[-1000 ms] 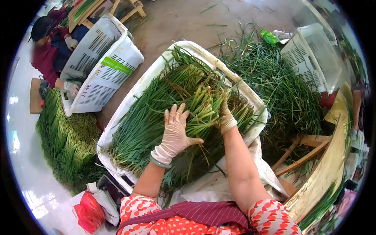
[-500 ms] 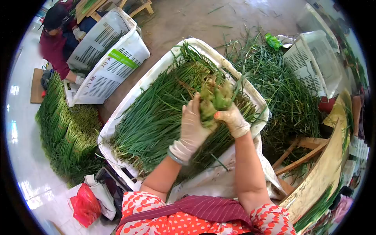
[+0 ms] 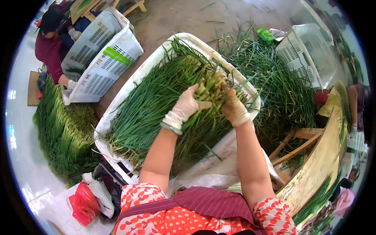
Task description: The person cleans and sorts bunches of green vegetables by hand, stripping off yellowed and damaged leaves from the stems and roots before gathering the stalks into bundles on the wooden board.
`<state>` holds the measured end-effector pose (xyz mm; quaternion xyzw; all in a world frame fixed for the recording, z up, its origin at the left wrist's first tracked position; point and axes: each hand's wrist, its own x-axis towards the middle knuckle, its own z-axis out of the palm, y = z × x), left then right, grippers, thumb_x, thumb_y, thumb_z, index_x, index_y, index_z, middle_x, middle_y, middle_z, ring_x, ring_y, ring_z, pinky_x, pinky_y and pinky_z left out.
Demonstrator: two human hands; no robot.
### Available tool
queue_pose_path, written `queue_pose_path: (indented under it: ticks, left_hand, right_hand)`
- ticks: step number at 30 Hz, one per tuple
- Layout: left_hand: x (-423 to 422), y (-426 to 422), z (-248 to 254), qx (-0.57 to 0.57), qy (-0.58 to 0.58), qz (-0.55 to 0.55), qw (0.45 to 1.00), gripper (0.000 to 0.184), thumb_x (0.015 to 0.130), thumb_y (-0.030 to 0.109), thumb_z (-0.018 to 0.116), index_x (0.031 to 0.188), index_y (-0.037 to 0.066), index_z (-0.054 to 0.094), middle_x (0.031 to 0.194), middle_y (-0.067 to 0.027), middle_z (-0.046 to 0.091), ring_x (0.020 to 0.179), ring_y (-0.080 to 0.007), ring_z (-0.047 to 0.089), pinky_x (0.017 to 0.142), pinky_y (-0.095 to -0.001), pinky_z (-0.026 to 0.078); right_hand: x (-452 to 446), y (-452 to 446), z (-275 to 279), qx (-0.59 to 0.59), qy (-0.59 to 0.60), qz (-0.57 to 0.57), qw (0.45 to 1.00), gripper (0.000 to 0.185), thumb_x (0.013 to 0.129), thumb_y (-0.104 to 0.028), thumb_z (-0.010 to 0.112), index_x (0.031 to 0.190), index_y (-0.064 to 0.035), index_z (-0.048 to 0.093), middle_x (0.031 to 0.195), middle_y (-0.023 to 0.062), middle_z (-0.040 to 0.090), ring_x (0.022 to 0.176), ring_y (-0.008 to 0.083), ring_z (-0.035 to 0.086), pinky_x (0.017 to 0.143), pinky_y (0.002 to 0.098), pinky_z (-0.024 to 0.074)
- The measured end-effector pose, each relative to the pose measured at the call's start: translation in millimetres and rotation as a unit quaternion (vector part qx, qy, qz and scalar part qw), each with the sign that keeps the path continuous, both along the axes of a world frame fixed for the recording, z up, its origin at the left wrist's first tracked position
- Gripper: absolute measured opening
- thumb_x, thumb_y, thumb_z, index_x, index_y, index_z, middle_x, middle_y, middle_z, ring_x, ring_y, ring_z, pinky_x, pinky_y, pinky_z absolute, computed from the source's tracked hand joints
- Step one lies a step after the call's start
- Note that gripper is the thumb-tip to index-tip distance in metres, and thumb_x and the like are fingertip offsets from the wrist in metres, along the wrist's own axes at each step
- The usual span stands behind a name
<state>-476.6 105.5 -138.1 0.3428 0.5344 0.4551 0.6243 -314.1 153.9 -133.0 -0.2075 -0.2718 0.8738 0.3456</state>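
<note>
A bunch of green stalks (image 3: 211, 87) with pale root ends is held above the white crate (image 3: 105, 129), its leaves hanging toward me. Gloved, my left hand (image 3: 188, 103) wraps round the left side of the bunch. On the other side my right hand (image 3: 235, 107), also gloved, has its fingers closed at the stalk ends; what lies between those fingers is partly hidden. Beneath both hands, long green leaves (image 3: 137, 107) fill the crate, with root ends toward the upper right.
A co-worker (image 3: 49, 47) is beside another white crate (image 3: 103, 58) at upper left, near stacked greens (image 3: 66, 133). Loose leaves (image 3: 274, 78) lie right of my crate, near a clear crate (image 3: 301, 55) and wooden frame (image 3: 313, 156). A red bag (image 3: 84, 203) is at lower left.
Over the last second my left hand has gone from spread fingers to gripping the bunch. Since half a second ago, the hands have moved slightly apart and the root ends show more clearly.
</note>
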Motion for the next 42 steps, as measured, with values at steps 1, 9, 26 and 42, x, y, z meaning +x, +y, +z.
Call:
queue_pose_path:
  ticks: [1,9,26,42]
  left_hand:
    - [-6.4,5.6,1.7,-0.002,-0.025,-0.003,1.0,0.072,0.06,0.008,0.08,0.121,-0.002,0.044,0.103,-0.0041,0.059,0.093,-0.0132,0.055,0.085,-0.0261,0.043]
    - [13.1,-2.3,-11.2,0.071,0.182,-0.085,0.977,0.101,0.052,0.009,0.082,0.134,0.002,0.023,0.122,-0.009,0.047,0.11,-0.0203,0.046,0.095,-0.0304,0.037]
    - [-9.1,-65.2,8.2,0.191,0.147,-0.013,0.97,0.039,0.085,0.007,0.045,0.124,0.005,0.047,0.113,-0.0088,0.056,0.108,-0.0184,0.05,0.097,-0.0319,0.034]
    - [59.7,-55.6,-45.2,0.15,0.126,-0.268,0.943,0.045,0.088,0.037,0.052,0.122,0.007,0.05,0.123,-0.0159,0.05,0.113,-0.0274,0.047,0.097,-0.033,0.036]
  right_hand:
    - [-2.7,5.0,-14.6,-0.008,0.029,-0.004,1.0,0.097,0.062,-0.051,0.074,0.135,-0.0062,0.027,0.128,0.007,0.043,0.116,0.0205,0.041,0.1,0.0341,0.0314]
    - [-23.2,-8.4,-15.6,0.046,-0.174,-0.077,0.981,0.085,0.06,0.001,0.078,0.131,-0.0091,0.033,0.112,0.0033,0.054,0.092,0.0138,0.054,0.081,0.0286,0.0464]
    - [43.0,-19.8,22.6,0.017,-0.164,-0.061,0.984,0.05,0.069,-0.006,0.065,0.116,-0.0004,0.047,0.1,0.0057,0.059,0.091,0.0168,0.055,0.081,0.0293,0.0438]
    - [110.7,-85.3,56.5,-0.018,-0.163,-0.162,0.973,0.064,0.064,-0.029,0.075,0.112,0.0036,0.047,0.1,0.0121,0.056,0.086,0.0247,0.056,0.081,0.0378,0.046]
